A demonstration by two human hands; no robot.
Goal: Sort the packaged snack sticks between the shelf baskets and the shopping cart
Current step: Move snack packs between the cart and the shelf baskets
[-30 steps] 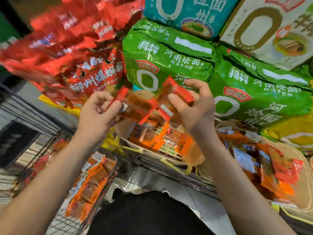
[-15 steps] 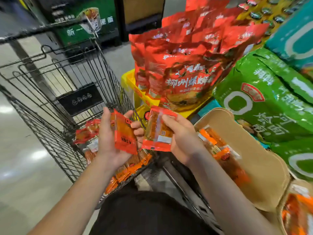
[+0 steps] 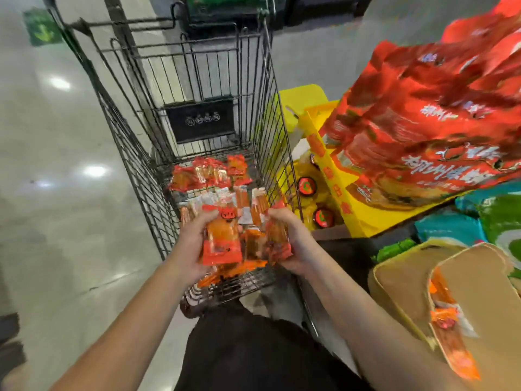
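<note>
Snack packets (image 3: 222, 244) now held over the shopping cart (image 3: 158, 176)

Since a second ago both hands swung from the shelf baskets (image 3: 400, 280) to the cart's near end — left hand (image 3: 189, 244) grips one packet, right hand (image 3: 293, 244) another — so a drop onto the pile inside looks next.

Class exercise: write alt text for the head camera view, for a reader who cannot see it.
Seen from above, a person's left hand and right hand each grip an orange-red snack packet, left packet and right packet, over a wire shopping cart holding more packets. Red bags and tan shelf baskets sit to the right.
</note>
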